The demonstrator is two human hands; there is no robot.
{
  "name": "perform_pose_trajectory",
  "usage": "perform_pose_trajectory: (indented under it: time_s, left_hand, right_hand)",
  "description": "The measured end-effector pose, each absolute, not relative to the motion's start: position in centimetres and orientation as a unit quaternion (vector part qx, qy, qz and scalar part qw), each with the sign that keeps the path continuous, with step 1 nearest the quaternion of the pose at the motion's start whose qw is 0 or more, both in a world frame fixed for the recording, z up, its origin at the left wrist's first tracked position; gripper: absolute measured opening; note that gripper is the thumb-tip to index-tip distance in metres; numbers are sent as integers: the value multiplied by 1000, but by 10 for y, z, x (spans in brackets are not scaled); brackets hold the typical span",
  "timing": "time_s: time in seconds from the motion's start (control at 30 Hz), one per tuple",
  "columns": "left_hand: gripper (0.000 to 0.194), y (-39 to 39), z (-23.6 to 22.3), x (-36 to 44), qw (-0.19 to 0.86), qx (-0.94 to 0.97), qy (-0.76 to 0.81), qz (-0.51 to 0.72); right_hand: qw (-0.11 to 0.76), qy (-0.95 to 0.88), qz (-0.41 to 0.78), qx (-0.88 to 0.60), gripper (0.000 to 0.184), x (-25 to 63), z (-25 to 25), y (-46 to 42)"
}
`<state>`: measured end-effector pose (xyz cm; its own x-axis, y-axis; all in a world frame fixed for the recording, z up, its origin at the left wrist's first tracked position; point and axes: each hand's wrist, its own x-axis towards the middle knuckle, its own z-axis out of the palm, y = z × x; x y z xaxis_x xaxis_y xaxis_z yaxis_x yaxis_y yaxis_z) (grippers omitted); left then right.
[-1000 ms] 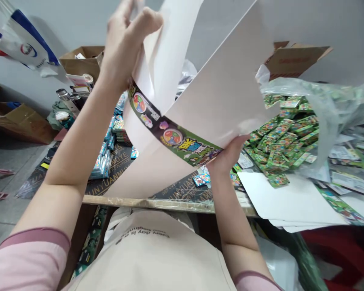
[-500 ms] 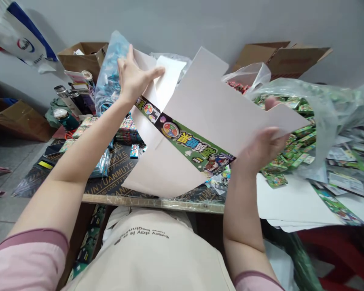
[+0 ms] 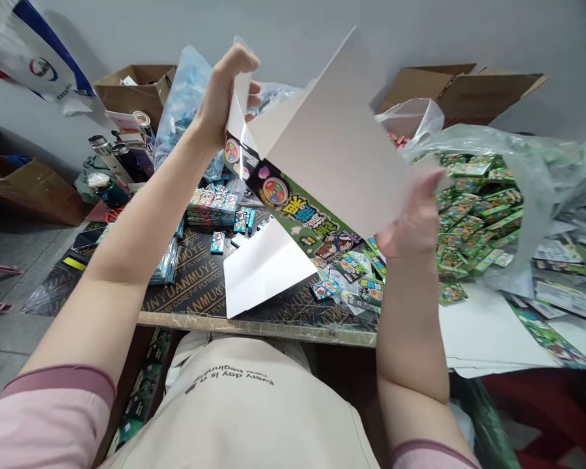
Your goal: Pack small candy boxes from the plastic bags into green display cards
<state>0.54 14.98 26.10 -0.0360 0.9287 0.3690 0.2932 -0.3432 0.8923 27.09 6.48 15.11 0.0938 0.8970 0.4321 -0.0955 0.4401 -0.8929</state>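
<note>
One left hand (image 3: 222, 91) is clamping a printed carton (image 3: 322, 156); the right hand (image 3: 410, 220) is touching its opposite end, grip unclear.

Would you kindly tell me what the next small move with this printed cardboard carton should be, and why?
Perhaps the right hand should bend the right end of the printed carton inward: the left hand grips the left end, bent at a crease, while the right end looks unfolded, though blur hides detail.

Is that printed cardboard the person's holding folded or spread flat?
Partly folded: the cardboard bends sharply at a corner along its printed strip, and its white panels stand at different angles.
</note>
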Motion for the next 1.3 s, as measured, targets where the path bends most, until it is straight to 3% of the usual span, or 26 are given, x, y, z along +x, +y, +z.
perform_pose_trajectory:
  time_s: [0.1, 0.17, 0.23, 0.3, 0.43, 0.5, 0.63, 0.8, 0.9, 0.97, 1.07, 1.17, 1.27, 1.3]
  left_hand:
    - [24, 124, 247, 19, 485, 584, 393, 520]
    - [27, 107, 212, 31, 512, 559, 391, 522]
    - [37, 93, 163, 39, 499, 549, 400, 538]
    - [50, 82, 112, 37, 464, 539, 403, 576]
    - [69, 58, 44, 12, 435, 548, 408, 587]
    - [81, 44, 29, -4, 458, 551, 401, 570]
    - [98, 20, 13, -33, 564, 465, 423, 536]
    - [85, 13, -3, -42, 641, 286, 523, 483]
    - [95, 17, -6, -41, 658, 299, 521, 454]
    - [104, 19, -9, -43, 645, 322, 533, 443]
    - [107, 18, -17, -54, 614, 346, 570, 422]
    - [99, 12, -28, -68, 587, 361, 593, 416]
    - [93, 7, -32, -75, 599, 349, 603, 395]
    - [91, 7, -31, -75, 609, 342, 601, 388]
  right_hand:
    - [675, -541, 289, -411, 82, 271, 139, 72]
    - [691, -560, 116, -442, 77, 260, 124, 64]
    - [636, -621, 11, -459, 55, 245, 106, 51]
    - [498, -720, 51, -480, 58, 227, 85, 41]
    - [118, -821, 246, -501, 69, 197, 42, 34]
    - [15, -826, 290, -483, 69, 188, 25, 34]
    - [-70, -826, 334, -449, 76, 175, 9, 33]
    - [-142, -820, 336, -440, 77, 142, -2, 31]
    - [-185, -806, 375, -418, 72, 114, -12, 31]
    - [-146, -812, 385, -414, 63, 103, -11, 31]
    - [29, -844, 319, -431, 44, 114, 9, 28]
    - [304, -825, 219, -423, 29, 163, 33, 24]
    - [641, -577, 99, -496, 28, 220, 30, 29]
    - [682, -501, 102, -523, 32, 232, 20, 33]
